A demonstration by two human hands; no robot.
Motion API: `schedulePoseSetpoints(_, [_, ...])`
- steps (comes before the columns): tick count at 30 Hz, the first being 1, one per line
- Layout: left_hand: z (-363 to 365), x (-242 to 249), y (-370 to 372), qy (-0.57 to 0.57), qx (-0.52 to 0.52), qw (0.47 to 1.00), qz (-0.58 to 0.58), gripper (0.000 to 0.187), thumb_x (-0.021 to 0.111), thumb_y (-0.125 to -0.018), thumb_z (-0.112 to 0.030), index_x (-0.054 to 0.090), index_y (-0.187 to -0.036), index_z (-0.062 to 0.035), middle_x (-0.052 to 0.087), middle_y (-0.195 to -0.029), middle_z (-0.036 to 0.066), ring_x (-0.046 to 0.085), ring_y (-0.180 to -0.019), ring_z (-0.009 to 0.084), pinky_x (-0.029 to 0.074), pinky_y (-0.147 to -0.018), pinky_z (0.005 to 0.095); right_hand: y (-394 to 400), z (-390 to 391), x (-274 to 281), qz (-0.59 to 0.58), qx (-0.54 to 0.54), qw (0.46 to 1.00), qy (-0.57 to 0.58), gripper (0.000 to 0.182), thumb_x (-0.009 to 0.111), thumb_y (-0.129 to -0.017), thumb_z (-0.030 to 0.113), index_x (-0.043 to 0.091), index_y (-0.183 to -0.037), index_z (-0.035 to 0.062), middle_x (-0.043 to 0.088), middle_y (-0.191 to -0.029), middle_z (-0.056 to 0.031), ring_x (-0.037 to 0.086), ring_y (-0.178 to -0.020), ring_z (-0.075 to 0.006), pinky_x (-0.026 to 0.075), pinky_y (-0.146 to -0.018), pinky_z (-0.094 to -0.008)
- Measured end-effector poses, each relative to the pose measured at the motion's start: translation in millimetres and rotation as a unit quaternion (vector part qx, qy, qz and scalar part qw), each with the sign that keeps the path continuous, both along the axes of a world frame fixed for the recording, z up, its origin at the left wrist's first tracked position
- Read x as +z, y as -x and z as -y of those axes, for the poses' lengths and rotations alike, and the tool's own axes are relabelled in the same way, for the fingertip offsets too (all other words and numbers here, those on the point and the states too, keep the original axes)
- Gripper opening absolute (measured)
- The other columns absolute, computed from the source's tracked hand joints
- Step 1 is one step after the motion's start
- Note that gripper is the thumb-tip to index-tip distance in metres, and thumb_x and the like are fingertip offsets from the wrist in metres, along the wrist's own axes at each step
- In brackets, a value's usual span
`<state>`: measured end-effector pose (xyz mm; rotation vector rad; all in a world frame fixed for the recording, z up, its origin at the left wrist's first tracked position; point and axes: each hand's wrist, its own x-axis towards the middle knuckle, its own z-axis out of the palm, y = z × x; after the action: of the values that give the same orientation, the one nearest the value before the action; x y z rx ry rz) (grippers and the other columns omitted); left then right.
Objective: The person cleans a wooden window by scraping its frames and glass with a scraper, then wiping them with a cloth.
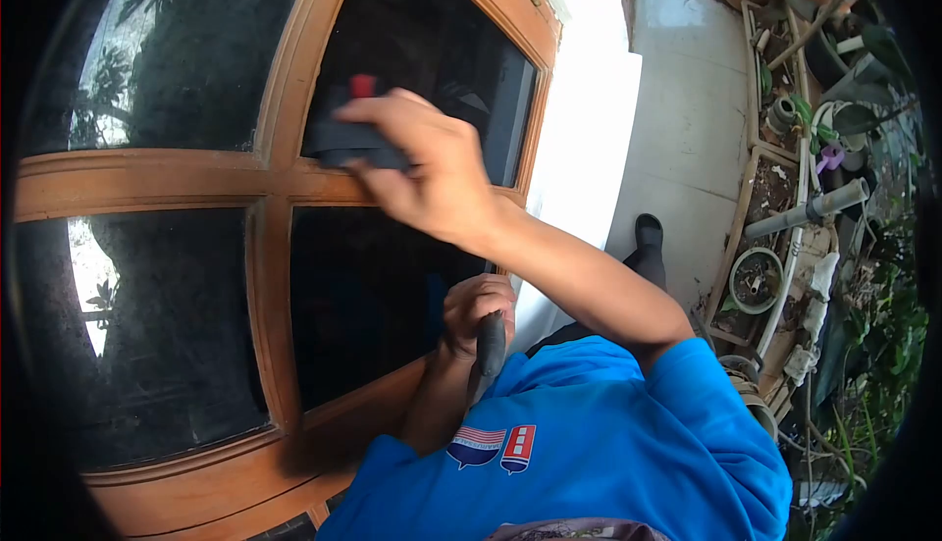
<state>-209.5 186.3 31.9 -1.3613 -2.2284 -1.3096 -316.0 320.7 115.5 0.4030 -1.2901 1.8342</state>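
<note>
I count two hands (432, 163), one dark block (343, 139) towards eleven o'clock, one grey thing (492, 345) nearer six, four glass panes (196, 100) between eight and twelve, one black shoe (649, 232) at three, and two badges (518, 449) at six.

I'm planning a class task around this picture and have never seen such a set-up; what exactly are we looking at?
There is no machine, just a person's two bare hands. The only picture comes from a camera on the head, looking forward and down past a blue shirt. The right hand, blurred, holds a dark block with a red part, before a wooden frame with dark glass panes. The left hand grips a grey handle-like thing; I cannot tell what. On the tiled floor at the right rests a foot.
</note>
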Motion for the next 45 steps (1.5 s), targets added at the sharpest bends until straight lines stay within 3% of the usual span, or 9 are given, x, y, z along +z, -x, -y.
schedulePoseSetpoints(4, [3.2,4.3,-0.1,-0.004,-0.008,1.0,-0.01,0.019,0.057,-0.071,0.003,0.051,-0.088,-0.0031,0.062,-0.068,0.012,0.067,-0.058,0.0286,0.057,-0.056,0.0384,17.0,0.4,-4.5,-0.105,-0.037,0.992,-0.056,0.046,0.069,-0.065,-0.005,0.069,-0.111,0.0019,0.064,-0.1,-0.0129,0.063,-0.095,-0.0318,0.052,-0.082,-0.0406])
schedulePoseSetpoints(11, [-1.4,10.1,-1.2,-0.009,-0.004,1.0,-0.029,0.019,0.055,-0.07,0.004,0.051,-0.088,-0.0023,0.063,-0.068,0.013,0.066,-0.056,0.0291,0.057,-0.054,0.0386,-10.9,-8.8,-98.5,0.098,-0.004,0.993,-0.072,0.032,0.069,-0.074,-0.002,0.071,-0.106,0.0045,0.064,-0.102,-0.0124,0.065,-0.096,-0.0308,0.055,-0.081,-0.0357])
schedulePoseSetpoints(15, [1.7,9.0,-3.1,0.001,-0.007,0.999,-0.032,0.019,0.055,-0.07,0.004,0.051,-0.087,-0.0027,0.063,-0.068,0.013,0.066,-0.056,0.029,0.058,-0.055,0.039,-8.1,-11.7,13.4,-0.124,-0.045,0.99,-0.052,0.036,0.076,-0.069,0.0,0.069,-0.104,0.0043,0.058,-0.104,-0.0108,0.062,-0.094,-0.0312,0.055,-0.077,-0.0378])
schedulePoseSetpoints(18, [1.7,13.5,-3.9,0.009,-0.008,0.999,-0.033,0.019,0.055,-0.07,0.004,0.05,-0.087,-0.0028,0.063,-0.068,0.013,0.066,-0.057,0.0289,0.058,-0.056,0.0389,16.5,10.7,29.5,-0.215,-0.025,0.971,-0.099,0.049,0.074,-0.06,0.001,0.064,-0.107,0.0053,0.054,-0.101,-0.0103,0.055,-0.097,-0.0307,0.05,-0.082,-0.0404])
schedulePoseSetpoints(22, [1.2,14.2,-3.9,-0.004,0.003,0.999,-0.035,0.02,0.055,-0.068,0.004,0.051,-0.087,-0.0032,0.063,-0.068,0.013,0.066,-0.057,0.0289,0.058,-0.056,0.0388,6.3,14.0,-74.1,-0.168,-0.049,0.969,-0.177,0.049,0.074,-0.056,0.002,0.06,-0.103,0.0066,0.054,-0.103,-0.0114,0.053,-0.095,-0.0341,0.048,-0.086,-0.0445])
schedulePoseSetpoints(29, [-0.8,5.3,-3.4,0.005,-0.018,1.0,-0.004,0.021,0.057,-0.068,0.001,0.051,-0.087,-0.0041,0.063,-0.068,0.012,0.066,-0.057,0.0278,0.058,-0.056,0.0379,-68.9,16.2,-257.3,0.196,-0.041,0.949,-0.245,0.043,0.068,-0.074,-0.006,0.052,-0.112,-0.0004,0.051,-0.105,-0.022,0.052,-0.101,-0.0446,0.045,-0.091,-0.0466])
schedulePoseSetpoints(36, [2.6,0.7,-1.6,0.016,-0.02,1.0,0.017,0.018,0.057,-0.073,-0.003,0.05,-0.089,-0.0028,0.064,-0.07,0.014,0.067,-0.06,0.0299,0.058,-0.059,0.0391,-98.7,40.4,-252.1,0.244,-0.06,0.939,-0.236,0.039,0.071,-0.081,0.0,0.053,-0.115,0.0001,0.053,-0.103,-0.0226,0.056,-0.098,-0.042,0.05,-0.086,-0.0438])
schedulePoseSetpoints(41, [4.3,2.2,-1.2,0.03,-0.021,0.999,0.033,0.019,0.055,-0.072,-0.003,0.049,-0.09,-0.0013,0.063,-0.07,0.015,0.067,-0.06,0.0301,0.058,-0.059,0.0396,-88.1,23.3,-239.0,0.43,0.02,0.902,0.017,0.034,0.071,-0.094,0.016,0.058,-0.121,0.0002,0.071,-0.102,-0.0198,0.072,-0.096,-0.0238,0.056,-0.083,-0.0348])
schedulePoseSetpoints(45, [3.7,-4.4,-0.4,0.017,-0.012,0.999,0.033,0.019,0.054,-0.072,-0.003,0.049,-0.09,-0.0019,0.063,-0.07,0.015,0.067,-0.06,0.0301,0.059,-0.058,0.0393,-22.1,-13.6,-235.1,0.389,-0.134,0.908,-0.077,0.028,0.071,-0.09,0.014,0.063,-0.111,-0.0021,0.061,-0.103,-0.0222,0.063,-0.091,-0.0417,0.053,-0.08,-0.0437])
